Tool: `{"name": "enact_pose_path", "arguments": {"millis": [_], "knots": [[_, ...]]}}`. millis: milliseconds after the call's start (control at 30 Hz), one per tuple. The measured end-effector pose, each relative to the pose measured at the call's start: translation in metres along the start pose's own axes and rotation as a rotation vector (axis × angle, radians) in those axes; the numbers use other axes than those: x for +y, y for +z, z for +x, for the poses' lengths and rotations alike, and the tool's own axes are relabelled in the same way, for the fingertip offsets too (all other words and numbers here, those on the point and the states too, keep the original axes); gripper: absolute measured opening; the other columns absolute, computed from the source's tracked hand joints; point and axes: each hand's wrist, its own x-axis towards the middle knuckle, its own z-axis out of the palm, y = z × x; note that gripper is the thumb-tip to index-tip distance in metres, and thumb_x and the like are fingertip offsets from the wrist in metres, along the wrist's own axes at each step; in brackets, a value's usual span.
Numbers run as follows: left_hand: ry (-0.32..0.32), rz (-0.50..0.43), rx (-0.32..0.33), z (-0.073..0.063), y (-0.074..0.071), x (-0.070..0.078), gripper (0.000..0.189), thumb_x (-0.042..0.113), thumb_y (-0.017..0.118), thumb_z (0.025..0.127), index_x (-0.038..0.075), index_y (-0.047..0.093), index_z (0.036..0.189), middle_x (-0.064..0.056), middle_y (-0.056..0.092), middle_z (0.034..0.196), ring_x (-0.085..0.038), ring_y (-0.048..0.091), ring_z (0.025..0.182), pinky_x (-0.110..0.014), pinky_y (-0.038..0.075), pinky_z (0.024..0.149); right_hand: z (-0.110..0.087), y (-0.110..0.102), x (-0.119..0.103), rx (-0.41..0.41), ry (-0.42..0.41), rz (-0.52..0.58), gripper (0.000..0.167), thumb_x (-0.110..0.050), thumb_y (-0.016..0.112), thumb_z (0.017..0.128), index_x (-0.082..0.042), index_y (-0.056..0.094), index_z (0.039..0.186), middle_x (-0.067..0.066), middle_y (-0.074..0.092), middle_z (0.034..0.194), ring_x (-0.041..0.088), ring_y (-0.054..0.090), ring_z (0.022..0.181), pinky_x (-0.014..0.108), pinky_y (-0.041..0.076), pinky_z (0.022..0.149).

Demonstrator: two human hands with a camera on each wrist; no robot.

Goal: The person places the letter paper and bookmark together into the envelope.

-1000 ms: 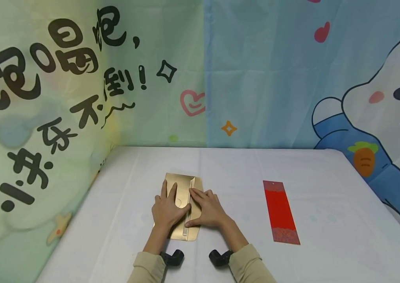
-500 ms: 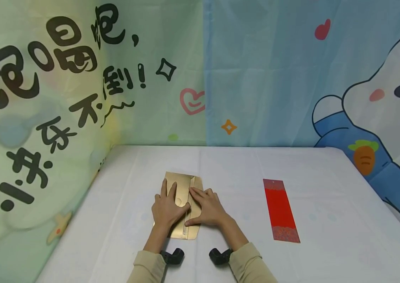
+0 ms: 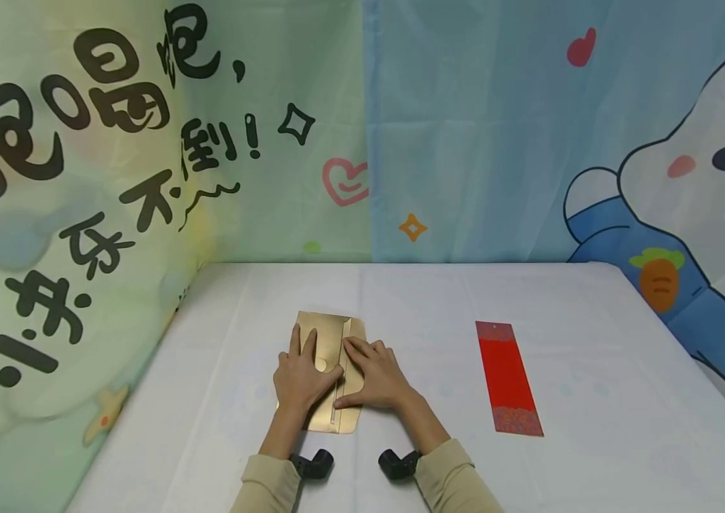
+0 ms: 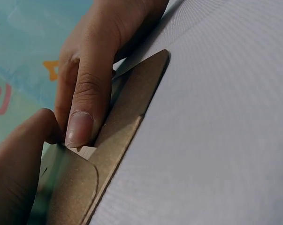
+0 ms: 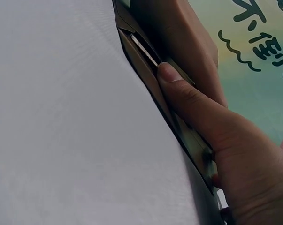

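A gold folded sheet, like an unfolded paper envelope (image 3: 325,324), lies on the table in the head view. A narrow flap with a thin pale strip runs lengthwise along its right part. My left hand (image 3: 300,377) rests on the sheet's left half, fingers extended and thumb spread toward the fold. From the right, my right hand (image 3: 380,377) presses the flap with fingertips and thumb apart. The right wrist view shows the right thumb (image 5: 188,96) touching the fold line. In the left wrist view, the cardboard-coloured edge of the sheet (image 4: 132,103) shows beneath that thumb. Parts of the sheet are hidden under both hands.
A long red paper piece (image 3: 510,381) with patterned ends lies flat at the right. White cloth (image 3: 426,306) covers the table. Printed curtains (image 3: 465,142) stand at the back and left. Black wrist cameras (image 3: 314,464) sit at both wrists.
Both hands stay in nearly the same pose on the gold sheet. The pale strip along the fold shows narrower than before. The head view has shifted slightly.
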Motion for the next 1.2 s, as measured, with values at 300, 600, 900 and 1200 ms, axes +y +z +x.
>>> {"name": "enact_pose_path", "arguments": {"millis": [300,600,900,1200], "knots": [[-0.003,-0.005,-0.016,-0.0010,-0.0002,-0.0004,0.087,0.064,0.058,0.063,0.020,0.045,0.138,-0.010,0.026,0.149,-0.034,0.052,0.084,-0.037,0.043,0.046,-0.0001,0.0029,-0.0016,0.012,0.015,-0.022,0.117,-0.081,0.059,0.054,-0.011,0.032,0.144,0.001,0.033,0.145,0.016,0.038,0.094,0.031,0.030,0.073],[-0.004,0.011,-0.027,-0.0010,0.0010,-0.0005,0.087,0.064,0.057,0.063,0.021,0.044,0.139,-0.008,0.024,0.150,-0.032,0.051,0.084,-0.036,0.041,0.045,0.0006,0.0060,-0.0018,0.005,0.037,-0.052,0.117,-0.083,0.056,0.054,-0.012,0.033,0.144,0.000,0.032,0.145,0.017,0.038,0.097,0.032,0.030,0.075],[0.004,0.026,-0.043,-0.0003,0.0001,-0.0005,0.091,0.069,0.058,0.063,0.023,0.042,0.140,-0.008,0.022,0.150,-0.032,0.050,0.084,-0.035,0.040,0.044,0.0012,0.0044,-0.0025,0.000,0.047,-0.057,0.116,-0.085,0.053,0.055,-0.012,0.033,0.144,-0.001,0.032,0.145,0.017,0.039,0.099,0.032,0.031,0.077],[-0.008,-0.027,-0.019,-0.0002,-0.0016,0.0008,0.087,0.059,0.062,0.062,0.022,0.045,0.138,-0.008,0.026,0.149,-0.034,0.052,0.089,-0.040,0.044,0.047,0.0005,0.0036,-0.0032,-0.010,0.054,-0.050,0.116,-0.085,0.053,0.055,-0.012,0.032,0.144,-0.001,0.032,0.145,0.017,0.038,0.096,0.032,0.030,0.076]]}}
